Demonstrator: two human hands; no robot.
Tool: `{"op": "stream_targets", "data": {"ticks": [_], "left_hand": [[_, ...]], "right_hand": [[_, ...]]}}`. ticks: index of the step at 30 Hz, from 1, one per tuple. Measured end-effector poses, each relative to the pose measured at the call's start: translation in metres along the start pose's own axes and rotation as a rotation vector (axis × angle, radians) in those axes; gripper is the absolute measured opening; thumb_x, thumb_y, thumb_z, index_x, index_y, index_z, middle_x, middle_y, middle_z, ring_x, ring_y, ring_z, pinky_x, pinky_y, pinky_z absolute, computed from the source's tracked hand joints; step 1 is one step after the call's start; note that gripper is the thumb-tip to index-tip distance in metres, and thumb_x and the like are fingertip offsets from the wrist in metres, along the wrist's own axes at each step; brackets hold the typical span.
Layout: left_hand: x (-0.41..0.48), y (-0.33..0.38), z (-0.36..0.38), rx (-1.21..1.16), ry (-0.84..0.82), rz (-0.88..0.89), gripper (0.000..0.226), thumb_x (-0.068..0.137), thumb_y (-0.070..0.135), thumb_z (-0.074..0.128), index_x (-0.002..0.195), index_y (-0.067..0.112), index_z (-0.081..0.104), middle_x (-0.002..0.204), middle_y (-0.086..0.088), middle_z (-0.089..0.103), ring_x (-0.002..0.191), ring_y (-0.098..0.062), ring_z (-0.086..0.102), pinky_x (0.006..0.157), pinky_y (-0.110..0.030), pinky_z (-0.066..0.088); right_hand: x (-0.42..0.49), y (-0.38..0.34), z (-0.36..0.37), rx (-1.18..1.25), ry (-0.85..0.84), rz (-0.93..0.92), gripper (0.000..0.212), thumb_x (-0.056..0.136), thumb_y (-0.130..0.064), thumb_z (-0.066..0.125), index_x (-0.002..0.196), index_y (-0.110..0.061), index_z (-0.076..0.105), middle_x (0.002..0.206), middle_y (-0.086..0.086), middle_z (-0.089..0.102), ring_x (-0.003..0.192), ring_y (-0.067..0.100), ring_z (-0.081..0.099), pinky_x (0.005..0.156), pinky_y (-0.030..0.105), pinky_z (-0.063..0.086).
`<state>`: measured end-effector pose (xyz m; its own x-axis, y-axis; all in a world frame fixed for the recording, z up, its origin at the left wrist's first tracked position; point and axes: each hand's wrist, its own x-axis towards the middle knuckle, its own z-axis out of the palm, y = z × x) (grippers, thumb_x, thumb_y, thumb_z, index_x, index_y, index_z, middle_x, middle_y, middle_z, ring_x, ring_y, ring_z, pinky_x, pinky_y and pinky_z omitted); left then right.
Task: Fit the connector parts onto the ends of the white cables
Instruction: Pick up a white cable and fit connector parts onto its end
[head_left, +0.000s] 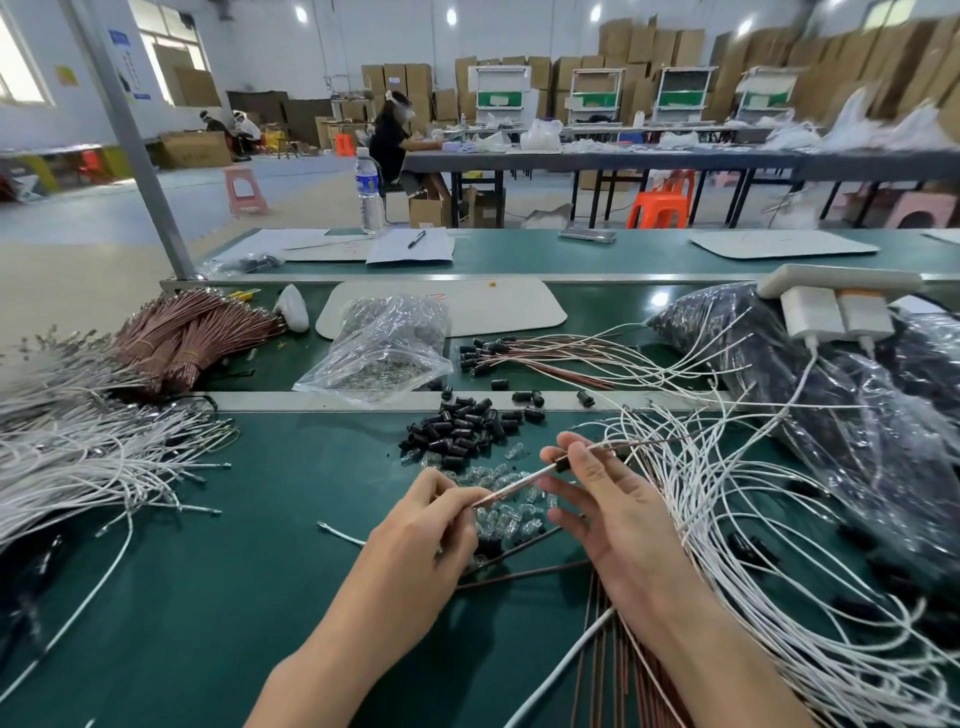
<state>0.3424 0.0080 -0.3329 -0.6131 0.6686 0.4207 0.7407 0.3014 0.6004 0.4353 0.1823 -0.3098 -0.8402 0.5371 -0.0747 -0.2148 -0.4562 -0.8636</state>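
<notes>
Green table (208, 597): cloth-like top of the table, carrying all the loose parts.
Left hand (421, 525): fingers curled, pinching the near tip of a thin brown-pink cable (519, 484), held above the table.
Right hand (618, 514): thumb and forefinger pinch a small black plastic sleeve (562, 466) on that cable; the other fingers are spread and loose.
Cable axis: slants from the left hand, low and near, up and away to the right. The tip points to the person's left, and the tail trails over the heap at right.
Handling: feather-light, limp yet springy wire. I judge it wants holding close to the tip, or it buckles. The sleeve is hard, tiny and easily dropped.
Clear glassy bulb-like parts (498, 519): heaped just under the hands, likely fragile.
Loose black connector parts (462, 431): a pile just beyond.
White cables (737, 530): a thin, tangled fan at right with free ends spreading up and leftward. None is in hand, as far as I can tell.
Clear plastic bag (384, 348): lies farther back.
</notes>
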Motion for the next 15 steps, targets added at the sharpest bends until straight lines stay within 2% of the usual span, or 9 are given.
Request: {"op": "stream_targets", "data": {"ticks": [3, 6, 9, 13, 15], "left_hand": [[0.000, 0.002, 0.001, -0.022, 0.004, 0.012, 0.023, 0.102, 0.020, 0.052, 0.120, 0.029, 0.063, 0.099, 0.019, 0.047, 0.078, -0.012, 0.057, 0.070, -0.029, 0.049], [0.000, 0.006, 0.004, -0.060, 0.000, 0.041, 0.024, 0.101, 0.026, 0.049, 0.118, 0.042, 0.056, 0.100, 0.018, 0.048, 0.079, -0.012, 0.058, 0.069, -0.027, 0.048], [0.000, 0.008, 0.007, -0.071, 0.030, 0.047, 0.026, 0.100, 0.029, 0.049, 0.121, 0.045, 0.053, 0.102, 0.022, 0.051, 0.085, -0.008, 0.060, 0.074, -0.025, 0.048], [0.000, 0.007, 0.008, -0.079, 0.058, 0.035, 0.032, 0.100, 0.026, 0.055, 0.118, 0.052, 0.050, 0.098, 0.026, 0.054, 0.086, -0.002, 0.059, 0.074, -0.011, 0.044], [0.000, 0.006, 0.008, -0.077, 0.060, 0.030, 0.033, 0.100, 0.024, 0.057, 0.116, 0.052, 0.050, 0.098, 0.026, 0.054, 0.086, -0.002, 0.059, 0.075, -0.009, 0.042]], "right_hand": [[-0.003, 0.006, 0.005, -0.057, -0.119, 0.028, 0.028, 0.079, -0.033, 0.072, 0.104, -0.022, 0.079, 0.110, 0.010, 0.076, 0.092, 0.019, 0.073, 0.067, 0.026, 0.059], [-0.006, 0.013, 0.010, -0.128, -0.190, 0.034, 0.030, 0.080, -0.033, 0.074, 0.108, -0.022, 0.078, 0.111, 0.009, 0.076, 0.096, 0.015, 0.072, 0.072, 0.024, 0.057], [-0.006, 0.015, 0.012, -0.155, -0.152, -0.018, 0.032, 0.078, -0.040, 0.075, 0.105, -0.022, 0.078, 0.108, 0.009, 0.076, 0.096, 0.016, 0.072, 0.074, 0.024, 0.057], [-0.005, 0.013, 0.011, -0.132, -0.065, -0.080, 0.030, 0.076, -0.043, 0.074, 0.099, -0.024, 0.079, 0.102, 0.012, 0.077, 0.092, 0.020, 0.074, 0.074, 0.025, 0.058], [-0.005, 0.012, 0.011, -0.125, -0.035, -0.109, 0.028, 0.076, -0.042, 0.073, 0.096, -0.024, 0.079, 0.100, 0.013, 0.077, 0.088, 0.020, 0.074, 0.073, 0.025, 0.059]]}}
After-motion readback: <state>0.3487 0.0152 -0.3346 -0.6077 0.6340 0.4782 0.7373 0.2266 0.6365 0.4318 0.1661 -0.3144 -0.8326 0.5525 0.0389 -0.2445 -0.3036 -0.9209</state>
